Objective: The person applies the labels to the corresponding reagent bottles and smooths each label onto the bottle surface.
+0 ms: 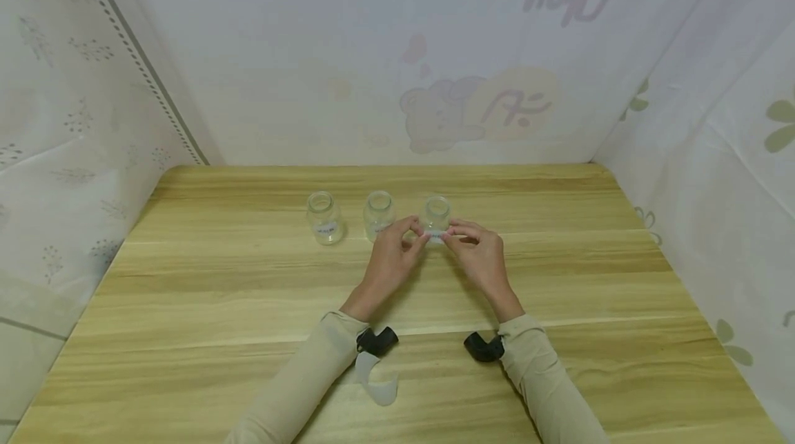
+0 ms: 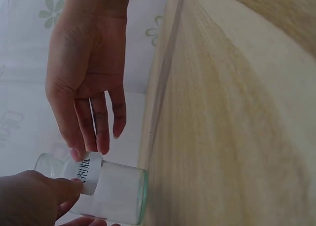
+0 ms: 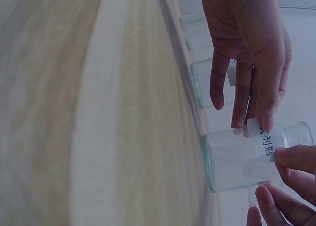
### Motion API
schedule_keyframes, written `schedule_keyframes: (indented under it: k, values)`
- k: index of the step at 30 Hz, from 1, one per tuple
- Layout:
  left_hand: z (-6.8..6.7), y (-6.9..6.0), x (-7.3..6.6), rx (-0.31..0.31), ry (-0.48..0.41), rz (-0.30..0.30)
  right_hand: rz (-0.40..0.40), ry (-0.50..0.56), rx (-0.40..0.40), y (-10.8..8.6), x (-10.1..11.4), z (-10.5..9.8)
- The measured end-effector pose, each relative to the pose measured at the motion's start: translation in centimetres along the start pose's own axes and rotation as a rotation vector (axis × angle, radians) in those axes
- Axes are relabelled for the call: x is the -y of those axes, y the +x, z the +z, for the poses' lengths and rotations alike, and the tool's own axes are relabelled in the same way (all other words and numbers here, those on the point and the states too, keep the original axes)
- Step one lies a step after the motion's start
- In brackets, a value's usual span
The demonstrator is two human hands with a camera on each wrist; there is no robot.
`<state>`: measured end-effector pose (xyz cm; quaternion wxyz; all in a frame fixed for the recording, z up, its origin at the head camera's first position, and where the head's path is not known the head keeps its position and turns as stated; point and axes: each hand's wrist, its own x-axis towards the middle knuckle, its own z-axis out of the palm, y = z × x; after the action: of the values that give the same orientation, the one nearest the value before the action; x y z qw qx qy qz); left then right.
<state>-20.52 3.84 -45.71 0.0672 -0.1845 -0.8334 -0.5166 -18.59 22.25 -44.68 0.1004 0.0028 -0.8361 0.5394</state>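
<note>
A clear glass jar [image 1: 437, 207] stands upright at the right end of a row. Across its front lies a white label [image 3: 262, 139] with black printed characters, one end reaching past the glass outline in the right wrist view. My left hand [image 1: 394, 254] pinches the label's left end, thumb in front. The right hand [image 1: 481, 259] pinches the other end, its thumb on the label by the printing. Some fingers of both hands reach beside the glass. A second glass jar [image 1: 377, 208], partly behind my left hand, and a third glass jar [image 1: 321, 213] bear similar labels.
A curved piece of whitish paper [image 1: 380, 392] lies on the wooden table [image 1: 236, 333] by the left forearm. Black wrist-worn devices sit at both cuffs, the left [image 1: 377, 342] and the right [image 1: 484, 347]. Printed white cloth [image 1: 298, 71] hangs behind and at both sides.
</note>
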Motion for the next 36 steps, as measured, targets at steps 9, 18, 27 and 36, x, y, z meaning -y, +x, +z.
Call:
schedule_keyframes:
  k: [9, 18, 27, 36]
  values:
    - [0.24, 0.10, 0.02, -0.022, 0.010, -0.003, 0.001, -0.012, -0.010, 0.08, -0.20, -0.02]
    - [0.63, 0.18, -0.12, -0.073, 0.055, 0.011, -0.024, -0.024, -0.015, 0.03, -0.20, -0.09]
    - [0.66, 0.23, -0.25, -0.083, 0.067, 0.006, -0.020, -0.030, -0.018, 0.16, -0.23, -0.07]
    - [0.64, 0.17, -0.29, -0.083, 0.033, 0.001, 0.000, -0.034, -0.027, 0.24, -0.21, -0.08]
